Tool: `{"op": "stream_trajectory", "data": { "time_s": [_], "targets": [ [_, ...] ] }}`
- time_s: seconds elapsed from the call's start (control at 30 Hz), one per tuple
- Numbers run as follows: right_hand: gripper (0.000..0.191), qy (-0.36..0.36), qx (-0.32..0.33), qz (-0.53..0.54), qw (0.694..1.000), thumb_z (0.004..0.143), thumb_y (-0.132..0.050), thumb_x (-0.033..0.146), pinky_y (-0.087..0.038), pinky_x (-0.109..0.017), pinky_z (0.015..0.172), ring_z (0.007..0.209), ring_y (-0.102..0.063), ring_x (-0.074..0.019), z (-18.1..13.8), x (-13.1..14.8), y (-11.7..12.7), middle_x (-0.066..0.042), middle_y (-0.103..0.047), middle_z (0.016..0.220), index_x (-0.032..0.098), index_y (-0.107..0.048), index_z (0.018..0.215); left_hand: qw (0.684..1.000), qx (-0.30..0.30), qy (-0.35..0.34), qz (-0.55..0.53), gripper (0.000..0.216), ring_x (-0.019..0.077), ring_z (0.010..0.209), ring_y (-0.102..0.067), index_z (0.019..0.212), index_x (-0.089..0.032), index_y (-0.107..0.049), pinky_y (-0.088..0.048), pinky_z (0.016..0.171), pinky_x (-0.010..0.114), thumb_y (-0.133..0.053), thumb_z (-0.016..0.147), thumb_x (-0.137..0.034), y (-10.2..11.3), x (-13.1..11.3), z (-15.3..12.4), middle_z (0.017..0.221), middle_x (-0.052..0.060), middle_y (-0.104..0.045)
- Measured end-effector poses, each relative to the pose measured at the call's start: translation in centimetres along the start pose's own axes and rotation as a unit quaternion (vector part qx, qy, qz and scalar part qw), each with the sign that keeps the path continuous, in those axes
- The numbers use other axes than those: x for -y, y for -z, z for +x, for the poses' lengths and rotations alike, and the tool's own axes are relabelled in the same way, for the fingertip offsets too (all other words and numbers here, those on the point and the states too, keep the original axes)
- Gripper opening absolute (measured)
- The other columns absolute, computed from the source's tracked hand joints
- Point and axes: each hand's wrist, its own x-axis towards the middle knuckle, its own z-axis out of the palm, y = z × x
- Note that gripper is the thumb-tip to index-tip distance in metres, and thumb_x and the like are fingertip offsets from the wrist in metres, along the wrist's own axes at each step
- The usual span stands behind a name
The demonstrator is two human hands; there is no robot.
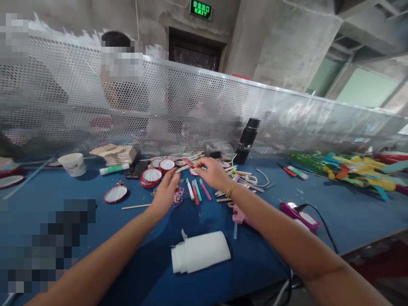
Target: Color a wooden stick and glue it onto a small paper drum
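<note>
My left hand (166,191) and my right hand (213,173) reach out over the blue table (95,238). Between their fingertips they pinch a thin light stick (184,168), one hand at each end. Under the hands lie several coloured pens (198,191) and a tangle of coloured rubber bands (178,197). Small round red-rimmed mirrors (150,177) sit just left of the hands. A gold bangle (232,188) circles my right wrist.
A white foam roll (200,251) lies near me. A pink glue gun (299,216) with a black cord rests at right. A black bottle (246,141), a white cup (74,164), wooden sticks (114,154) and colourful toys (350,169) stand along a perforated metal screen (287,114). People sit behind it.
</note>
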Motion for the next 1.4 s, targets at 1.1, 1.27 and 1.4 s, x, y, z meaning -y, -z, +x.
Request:
{"op": "stream_trajectory", "data": {
  "time_s": [1.1,1.27,1.4],
  "targets": [
    [0.017,0.009,0.095,-0.084,0.992,0.090,-0.064,0.031,-0.041,-0.037,0.084,0.097,-0.062,-0.0264,-4.3,4.3,-7.3,-0.012,-0.075,0.095,0.019,-0.076,0.087,0.956,-0.048,0.195,-0.213,0.029,0.0227,0.075,-0.077,0.096,-0.013,-0.068,-0.063,0.059,0.029,-0.058,0.093,-0.040,3.0,-1.2,-1.3,0.089,0.013,-0.078],
    [0.017,-0.012,0.093,-0.060,0.994,0.091,-0.059,0.024,-0.041,-0.034,0.085,0.094,-0.062,-0.0228,-4.2,3.8,-7.1,-0.009,-0.075,0.093,0.019,-0.075,0.087,0.963,-0.083,0.186,-0.178,0.017,0.0193,0.069,-0.074,0.094,-0.015,-0.068,-0.063,0.056,0.030,-0.072,0.079,-0.022,3.0,-0.3,-1.2,0.081,0.006,-0.076],
    [0.017,-0.030,0.088,-0.030,0.995,0.094,-0.059,0.028,-0.042,-0.031,0.086,0.093,-0.063,-0.0198,-4.3,3.1,-6.7,-0.006,-0.074,0.097,0.021,-0.074,0.092,0.967,-0.112,0.176,-0.148,0.023,0.0150,0.060,-0.067,0.089,-0.015,-0.069,-0.060,0.055,0.028,-0.080,0.071,-0.024,3.0,0.6,-1.0,0.076,0.003,-0.073]
  ]
}}
